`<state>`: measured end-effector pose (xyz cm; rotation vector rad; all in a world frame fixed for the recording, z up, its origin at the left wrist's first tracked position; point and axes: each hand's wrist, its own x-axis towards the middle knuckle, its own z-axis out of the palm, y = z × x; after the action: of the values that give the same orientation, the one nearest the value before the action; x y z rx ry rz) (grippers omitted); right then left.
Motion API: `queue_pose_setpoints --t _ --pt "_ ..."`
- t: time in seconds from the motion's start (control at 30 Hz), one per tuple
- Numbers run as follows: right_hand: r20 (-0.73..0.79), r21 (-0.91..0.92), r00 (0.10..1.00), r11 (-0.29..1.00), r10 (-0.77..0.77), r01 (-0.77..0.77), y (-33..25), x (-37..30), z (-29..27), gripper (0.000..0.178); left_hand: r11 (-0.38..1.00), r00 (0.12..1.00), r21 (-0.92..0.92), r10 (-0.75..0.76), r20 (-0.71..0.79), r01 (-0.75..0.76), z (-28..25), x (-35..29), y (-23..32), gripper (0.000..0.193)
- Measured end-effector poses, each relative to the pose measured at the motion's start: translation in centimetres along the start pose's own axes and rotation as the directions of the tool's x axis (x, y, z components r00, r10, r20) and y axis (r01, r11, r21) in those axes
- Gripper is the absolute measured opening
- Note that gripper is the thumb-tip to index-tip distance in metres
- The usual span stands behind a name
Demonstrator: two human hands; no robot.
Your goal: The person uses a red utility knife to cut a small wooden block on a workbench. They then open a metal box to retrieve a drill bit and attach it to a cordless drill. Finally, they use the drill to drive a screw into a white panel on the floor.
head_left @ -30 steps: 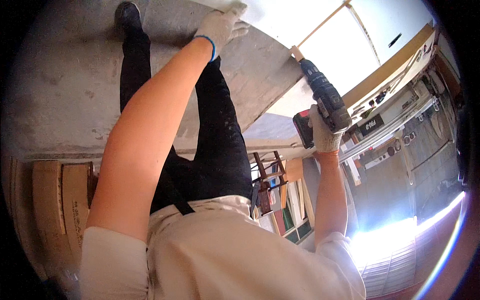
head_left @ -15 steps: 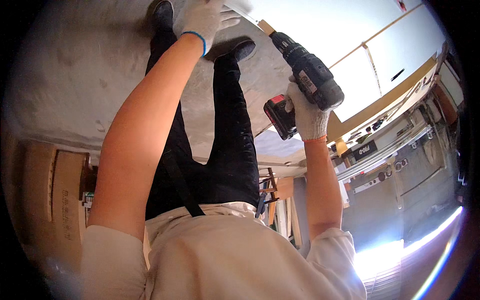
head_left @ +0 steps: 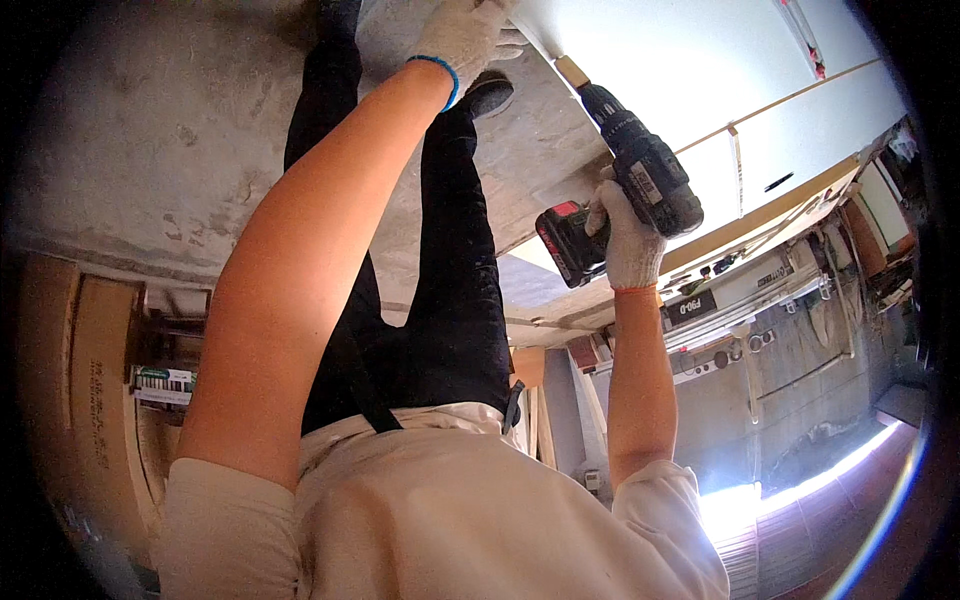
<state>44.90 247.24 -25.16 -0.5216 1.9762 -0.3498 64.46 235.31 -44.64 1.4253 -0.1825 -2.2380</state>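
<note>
My right hand (head_left: 632, 235), in a whitish work glove with an orange cuff, is closed around the handle of a black cordless drill (head_left: 655, 185). A black battery pack with a red patch (head_left: 572, 243) sits at the handle's base. The drill's front points up and left, and a tan block-shaped piece (head_left: 571, 72) sits at its tip, against the edge of a large white panel (head_left: 690, 70). My left hand (head_left: 468, 42), gloved with a blue cuff, is beside that panel edge. Its visible fingers stretch to the right, apart; the upper picture edge cuts off the rest.
A slim red-and-clear tool (head_left: 803, 38) and a small dark strip (head_left: 779, 182) lie on the panel. Tall cardboard boxes (head_left: 105, 370) stand at the left. Metal rails (head_left: 745, 310) and other gear line the right side. My shoe (head_left: 489, 94) rests on the concrete floor (head_left: 180, 140).
In the picture, my left hand has shifted right, and the drill in my right hand slightly right and down. The whole view has shifted too, showing more of the red-and-clear tool.
</note>
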Motion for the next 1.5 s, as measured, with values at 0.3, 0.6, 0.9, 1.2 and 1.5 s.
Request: queue_pose_setpoints --t 0.3,0.6,0.9,1.2,1.5 --pt "-0.014 -0.024 0.999 0.999 0.032 -0.033 0.1 -0.1 0.1 0.012 0.999 0.999 0.018 0.034 0.018 -0.034 0.1 -0.2 0.6 0.065" --pt "-0.028 -0.253 0.999 0.967 0.034 -0.04 -1.2 -0.3 0.1 0.019 0.999 0.999 0.028 -0.019 -0.03 0.02 0.6 -0.5 1.5 0.06" --pt "0.116 -0.509 0.962 0.817 -0.248 0.272 -3.1 1.5 -1.2 0.012 0.999 0.999 0.0 -0.05 0.006 0.05 0.8 -0.8 1.6 0.061" --pt "0.199 -0.533 0.934 0.766 -0.298 0.358 -3.1 1.2 -0.9 0.024 0.997 0.997 -0.013 -0.079 0.003 0.079 0.7 -0.3 1.4 0.058" --pt "0.21 -0.583 0.951 0.751 -0.228 0.309 -2.4 1.3 -1.1 0.024 0.996 0.996 -0.027 -0.09 0.009 0.09 0.8 -0.1 1.2 0.056"
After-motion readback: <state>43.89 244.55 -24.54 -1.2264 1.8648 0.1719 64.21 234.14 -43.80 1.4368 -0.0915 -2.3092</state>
